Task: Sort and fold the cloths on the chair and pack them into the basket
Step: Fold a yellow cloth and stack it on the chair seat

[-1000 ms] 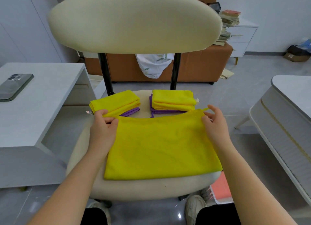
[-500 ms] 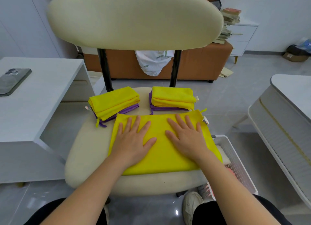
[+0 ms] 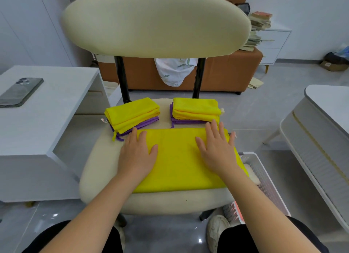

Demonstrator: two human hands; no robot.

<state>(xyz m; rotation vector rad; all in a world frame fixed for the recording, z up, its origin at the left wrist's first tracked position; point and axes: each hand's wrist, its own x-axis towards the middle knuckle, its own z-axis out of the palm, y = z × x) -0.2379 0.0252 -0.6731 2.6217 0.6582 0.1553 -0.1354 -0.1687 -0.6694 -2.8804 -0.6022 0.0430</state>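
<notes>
The left hand [image 3: 137, 154] and right hand [image 3: 217, 150] have slid apart across the yellow cloth [image 3: 179, 158], smoothing its fold.
Both lie flat, gripping nothing; cloth at the chair seat's [image 3: 102, 169] 6 o'clock, folded stacks [image 3: 132, 112] at 11 and 1. Next, probably another fold, then the basket [image 3: 264, 174] at 4 o'clock.
</notes>
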